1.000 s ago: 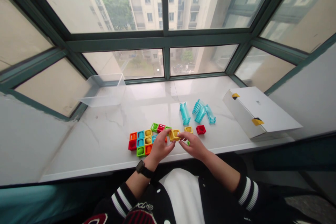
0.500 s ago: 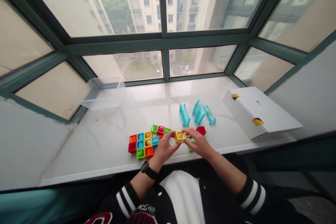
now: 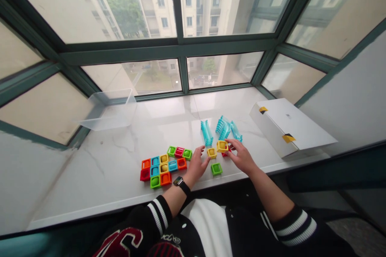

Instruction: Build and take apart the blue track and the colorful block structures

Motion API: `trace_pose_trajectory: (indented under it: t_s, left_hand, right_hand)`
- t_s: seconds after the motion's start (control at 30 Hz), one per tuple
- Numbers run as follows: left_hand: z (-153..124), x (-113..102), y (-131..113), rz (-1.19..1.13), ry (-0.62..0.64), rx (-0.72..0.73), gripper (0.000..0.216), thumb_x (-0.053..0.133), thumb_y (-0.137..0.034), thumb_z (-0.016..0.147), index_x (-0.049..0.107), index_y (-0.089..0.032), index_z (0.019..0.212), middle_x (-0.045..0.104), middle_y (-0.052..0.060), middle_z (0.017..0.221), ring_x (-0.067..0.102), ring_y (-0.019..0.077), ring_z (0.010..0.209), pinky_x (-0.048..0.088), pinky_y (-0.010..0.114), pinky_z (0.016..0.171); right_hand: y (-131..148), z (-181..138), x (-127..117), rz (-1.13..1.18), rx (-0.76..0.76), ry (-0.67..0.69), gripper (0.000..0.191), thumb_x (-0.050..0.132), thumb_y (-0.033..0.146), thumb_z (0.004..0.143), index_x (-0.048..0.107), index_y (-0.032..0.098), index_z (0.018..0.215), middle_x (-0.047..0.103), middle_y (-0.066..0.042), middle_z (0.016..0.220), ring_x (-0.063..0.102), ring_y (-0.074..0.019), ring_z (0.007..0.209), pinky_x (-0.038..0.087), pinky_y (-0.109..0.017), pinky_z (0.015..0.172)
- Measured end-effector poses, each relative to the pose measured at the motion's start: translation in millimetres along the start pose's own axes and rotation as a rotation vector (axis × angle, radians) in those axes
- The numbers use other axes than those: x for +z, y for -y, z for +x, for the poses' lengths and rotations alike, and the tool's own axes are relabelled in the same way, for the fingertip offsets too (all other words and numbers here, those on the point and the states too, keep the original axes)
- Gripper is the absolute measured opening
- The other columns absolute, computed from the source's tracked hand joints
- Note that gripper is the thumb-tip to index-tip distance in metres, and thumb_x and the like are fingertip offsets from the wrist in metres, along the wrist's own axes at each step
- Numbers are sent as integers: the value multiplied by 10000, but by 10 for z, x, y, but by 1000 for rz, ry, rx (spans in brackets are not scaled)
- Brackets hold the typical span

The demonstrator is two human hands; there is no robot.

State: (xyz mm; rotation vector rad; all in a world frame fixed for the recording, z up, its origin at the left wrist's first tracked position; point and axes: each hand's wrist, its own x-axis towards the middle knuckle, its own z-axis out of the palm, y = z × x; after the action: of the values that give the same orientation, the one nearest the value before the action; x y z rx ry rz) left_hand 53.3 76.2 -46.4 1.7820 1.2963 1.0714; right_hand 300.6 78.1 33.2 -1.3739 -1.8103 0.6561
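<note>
Yellow block (image 3: pixel 222 146): over the windowsill (image 3: pixel 144 136), nearer its front edge, pinched by the right hand (image 3: pixel 240 158).
Left hand (image 3: pixel 196 166): fingers parted, grasping nothing, just beside a second yellow block (image 3: pixel 211 153).
Red block (image 3: pixel 224 154): partly hidden behind the right fingers.
Green block (image 3: pixel 216 169): between the hands, close to the front edge.
Coloured blocks (image 3: pixel 164 167): grouped left of the left hand.
Blue tracks (image 3: pixel 206 133): three, towards the window edge.
White box (image 3: pixel 297 122): right end.
Clear bin (image 3: pixel 113 118): back left corner.

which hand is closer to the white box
Right. The right hand, holding a yellow block, is left of the white box; the left hand, holding nothing, is farther left.
</note>
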Motion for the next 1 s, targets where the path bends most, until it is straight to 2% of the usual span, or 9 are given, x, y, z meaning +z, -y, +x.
trace_pose_trajectory:
  t_s: [0.2,0.3,0.5,0.77,1.0]
  left_hand:
    - [27,152,200,94,28,1,662,768,-312,898,468,-249,1484,614,139,1415,665,277,1175,573,479,1005]
    - [39,178,230,161,28,23,643,773,-325,893,498,-254,1470,648,129,1379,659,296,1199,559,489,1026]
    - [60,188,251,180,45,30,456,723,-241,916,599,-256,1354,707,106,1281,665,293,1190,550,491,1034]
    - [61,188,267,161,49,29,458,737,-219,906,608,-243,1345,715,108,1275,657,295,1194,541,477,1032]
    - [79,173,250,152,53,18,448,731,-200,904,621,-247,1335,722,102,1258,661,289,1174,540,471,1027]
  right_hand:
    - [-136,13,38,-51,-14,29,445,613,235,911,653,267,1353,677,-96,1346,652,-284,1212,536,-509,1086]
    - [-188,44,114,-63,-25,53,464,629,219,887,670,273,1346,695,-89,1335,634,-297,1264,495,-529,1139]
    - [-245,130,277,-74,-42,107,502,656,197,875,665,283,1369,701,-89,1358,633,-304,1276,493,-537,1138]
    - [-342,181,460,-105,-56,196,538,679,153,865,662,287,1386,706,-84,1370,631,-305,1267,493,-552,1128]
    - [-392,189,460,-160,-82,199,546,708,157,858,668,293,1386,729,-78,1332,657,-297,1216,512,-528,1097]
